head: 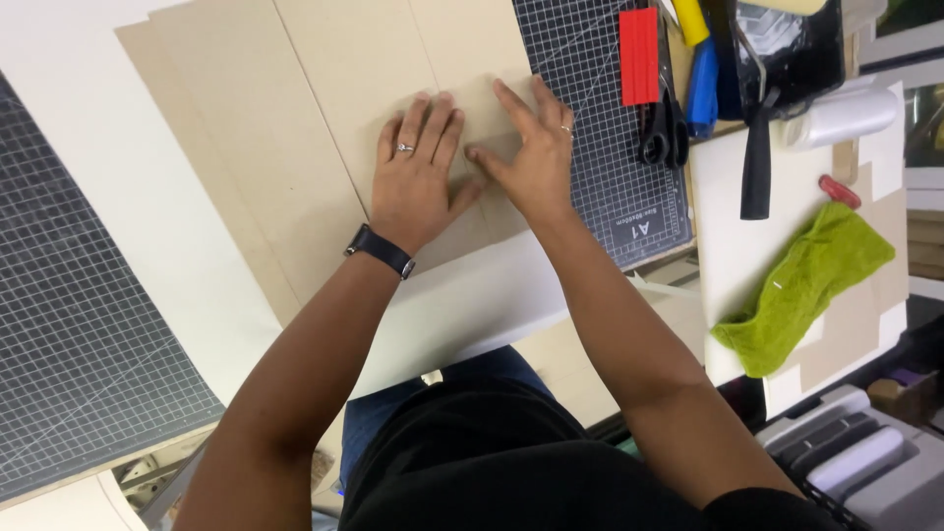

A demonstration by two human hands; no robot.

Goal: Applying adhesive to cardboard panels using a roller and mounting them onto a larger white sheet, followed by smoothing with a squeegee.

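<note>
Both hands press flat — left hand [413, 182] and right hand [531, 157] — holding the brown cardboard [324, 88] still. Fingers are spread open (gripping nothing).

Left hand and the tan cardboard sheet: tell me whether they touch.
Touching. The head view shows the left hand pressed flat, palm down, on the tan cardboard sheet.

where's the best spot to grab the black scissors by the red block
Take the scissors by the looped black handles, which lie toward the near end, coming from above on the right hand side. The blades seem tucked under the red block, so the handles are the free part.
</note>
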